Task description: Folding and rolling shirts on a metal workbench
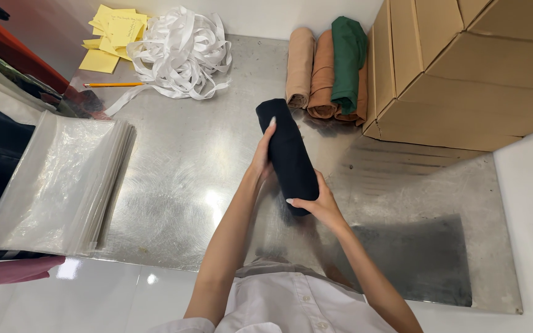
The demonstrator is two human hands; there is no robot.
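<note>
scratched steel table [174, 185], both hands' grip, left hand [261, 157], right hand [319, 203], closed around black cloth roll [288, 154]

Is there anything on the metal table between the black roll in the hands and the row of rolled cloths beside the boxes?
Nothing visible: only bare metal table separates the black roll, held by left hand and right hand, from the rolled cloths.

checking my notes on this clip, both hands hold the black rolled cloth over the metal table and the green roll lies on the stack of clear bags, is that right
Not quite. The head view shows the green roll lying on the other rolled cloths beside the cardboard boxes, not on the stack of clear bags. The rest holds: the left hand and right hand hold the black rolled cloth over the metal table.
</note>
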